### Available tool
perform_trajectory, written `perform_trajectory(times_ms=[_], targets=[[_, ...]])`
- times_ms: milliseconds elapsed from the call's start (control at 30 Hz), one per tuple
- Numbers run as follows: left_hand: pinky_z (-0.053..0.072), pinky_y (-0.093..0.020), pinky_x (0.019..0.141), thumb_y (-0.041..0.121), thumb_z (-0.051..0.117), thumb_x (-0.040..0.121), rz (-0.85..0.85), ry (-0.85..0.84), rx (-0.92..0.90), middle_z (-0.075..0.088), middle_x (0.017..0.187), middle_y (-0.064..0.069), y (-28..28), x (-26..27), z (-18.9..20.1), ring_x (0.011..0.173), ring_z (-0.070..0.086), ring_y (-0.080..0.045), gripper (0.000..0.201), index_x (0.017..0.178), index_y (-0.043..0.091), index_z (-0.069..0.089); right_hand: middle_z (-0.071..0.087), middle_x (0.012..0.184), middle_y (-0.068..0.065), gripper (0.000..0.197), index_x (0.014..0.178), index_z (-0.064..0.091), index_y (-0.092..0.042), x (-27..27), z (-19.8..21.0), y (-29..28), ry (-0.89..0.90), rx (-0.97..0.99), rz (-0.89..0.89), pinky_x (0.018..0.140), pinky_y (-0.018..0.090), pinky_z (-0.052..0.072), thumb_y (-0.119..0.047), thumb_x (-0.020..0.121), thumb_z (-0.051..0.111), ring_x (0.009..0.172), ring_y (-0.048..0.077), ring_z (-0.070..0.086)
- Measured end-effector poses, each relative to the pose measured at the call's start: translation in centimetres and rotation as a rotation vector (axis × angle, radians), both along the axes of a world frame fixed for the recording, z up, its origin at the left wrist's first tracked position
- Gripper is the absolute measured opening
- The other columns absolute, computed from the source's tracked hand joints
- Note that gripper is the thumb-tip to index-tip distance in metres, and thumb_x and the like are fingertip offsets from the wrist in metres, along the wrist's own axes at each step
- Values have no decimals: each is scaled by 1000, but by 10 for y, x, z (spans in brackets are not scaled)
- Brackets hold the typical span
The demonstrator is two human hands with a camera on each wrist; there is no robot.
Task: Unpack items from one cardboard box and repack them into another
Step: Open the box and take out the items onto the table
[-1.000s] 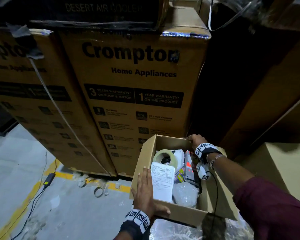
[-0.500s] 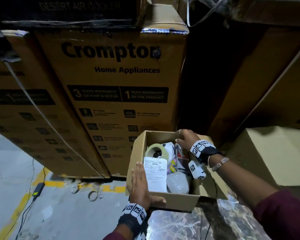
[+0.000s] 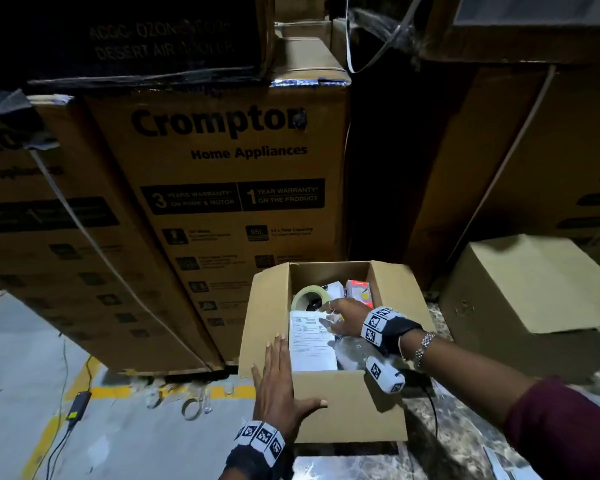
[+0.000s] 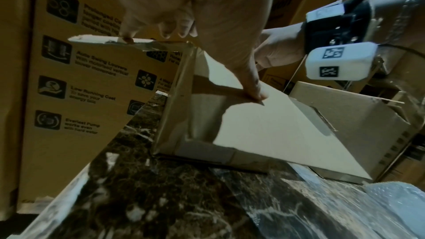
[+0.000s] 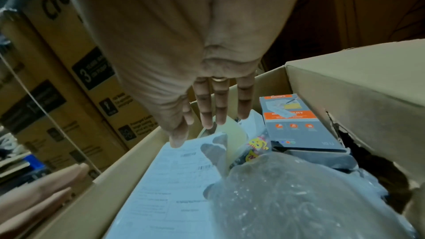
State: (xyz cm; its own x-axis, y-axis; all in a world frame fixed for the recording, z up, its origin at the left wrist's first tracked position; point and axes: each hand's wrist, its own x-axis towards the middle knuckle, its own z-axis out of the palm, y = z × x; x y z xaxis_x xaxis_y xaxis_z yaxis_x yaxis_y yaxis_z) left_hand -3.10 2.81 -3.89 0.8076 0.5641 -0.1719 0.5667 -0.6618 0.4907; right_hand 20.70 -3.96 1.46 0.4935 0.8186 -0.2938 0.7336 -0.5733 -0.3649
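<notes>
tall carton point(image 3: 222, 209): "Crompton Home Appliances", "3 YEARS WARRANTY", "1 YEAR WARRANTY" | upper carton point(image 3: 160, 39): "DESERT AIR COOLER"

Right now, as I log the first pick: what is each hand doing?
Left hand: open, fingers flat against the open box.
Right hand: open, fingers extended over the tape roll and paper, gripping nothing.

Crompton cartons point(image 3: 219, 188) stacked behind | power adapter point(image 3: 78, 405) on floor | yellow floor line point(image 3: 111, 393)
</notes>
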Motion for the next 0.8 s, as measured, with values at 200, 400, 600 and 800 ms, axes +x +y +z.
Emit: perform_trajectory(times_ms=[200, 400, 600, 800], targets=[[-3, -51, 126, 75, 71, 71, -11, -11, 16, -24, 166, 9, -13, -17, -5, 155, -17, -16, 135, 159, 24, -18, 57, 136, 12, 64, 144, 43, -11, -19, 7, 33, -126, -86, 78, 98, 40, 48, -16, 87, 71, 122, 31, 56], [-5, -45, 126, 74, 60, 81, -9, -53, 0, -21, 167, 9, -19, -28, -11, 154, -19, -13, 120, 159, 26, -18, 50, 145, 12, 92, 156, 19, -16, -22, -7, 51, -191, -219, 155, 113, 57, 27, -20, 83, 75, 135, 33, 45], [-5, -40, 126, 73, 55, 85, 10, -102, -16, -22, 166, 13, -20, -35, -14, 154, -17, -11, 112, 160, 28, -15, 58, 137, 5, 67, 139, 48, -15, -21, -12, 49, -152, -158, 49, 117, 54, 19, -22, 79, 79, 131, 30, 50], [-2, -37, 127, 67, 54, 91, 26, -175, -21, -22, 165, 14, -16, -33, -5, 154, -16, -9, 103, 161, 27, -11, 67, 111, 5, 47, 122, 66, -15, -20, 2, 29, 53, 77, -99, 72, 23, 48, -14, 78, 79, 99, 24, 63]])
